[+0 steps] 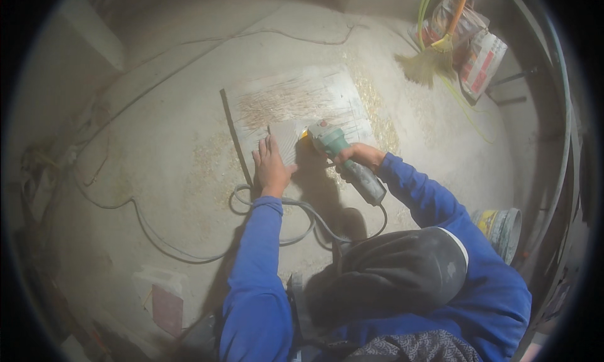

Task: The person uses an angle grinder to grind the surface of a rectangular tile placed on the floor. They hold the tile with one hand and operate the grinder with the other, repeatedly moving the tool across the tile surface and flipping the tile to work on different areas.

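A green angle grinder (343, 149) is in my right hand (362, 155), which is closed round its body, with the head pointing up and left. The grinder's disc is hard to make out; a yellow-orange spot shows by the head. My left hand (273, 168) holds a small grey tile with a ridged face (286, 140), fingers stretched along its left side and thumb at its lower edge. The tile lies on a pale square board (343, 101) covered in brown scratches and cuts. Grinder and left hand are close together, with the tile between them.
The grinder's grey cord (182, 256) loops over the dusty concrete floor (170, 142) near my knee. A straw broom (434, 59) and several bags (481, 60) stand at the far right. A bucket (503, 233) sits right of me; a reddish-brown piece (167, 308) lies lower left.
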### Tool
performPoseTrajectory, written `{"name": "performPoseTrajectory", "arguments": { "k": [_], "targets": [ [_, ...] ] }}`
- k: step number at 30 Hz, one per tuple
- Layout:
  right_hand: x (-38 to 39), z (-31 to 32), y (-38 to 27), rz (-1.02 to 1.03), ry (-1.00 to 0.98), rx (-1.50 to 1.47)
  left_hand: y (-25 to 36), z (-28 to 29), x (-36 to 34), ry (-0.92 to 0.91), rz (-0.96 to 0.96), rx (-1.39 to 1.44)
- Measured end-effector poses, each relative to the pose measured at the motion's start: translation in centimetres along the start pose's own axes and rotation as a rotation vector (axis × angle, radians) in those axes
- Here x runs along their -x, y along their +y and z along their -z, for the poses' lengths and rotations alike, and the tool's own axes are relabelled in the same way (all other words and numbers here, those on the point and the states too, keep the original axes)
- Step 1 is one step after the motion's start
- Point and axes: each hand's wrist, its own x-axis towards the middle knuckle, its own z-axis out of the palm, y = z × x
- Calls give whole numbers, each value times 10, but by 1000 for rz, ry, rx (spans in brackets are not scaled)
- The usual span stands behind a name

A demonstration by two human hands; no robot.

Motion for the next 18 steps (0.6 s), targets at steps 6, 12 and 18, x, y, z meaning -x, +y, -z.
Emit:
{"name": "performPoseTrajectory", "arguments": {
  "k": [6,12,18],
  "targets": [
    [-1,-1,-2,30,11,25,-2,-5,0,1,-4,-14],
    [14,-6,16,53,-11,4,-1,-4,0,-7,-7,-2],
    [52,-5,73,319,40,-226,9,21,-5,-61,10,-53]
  ]
}}
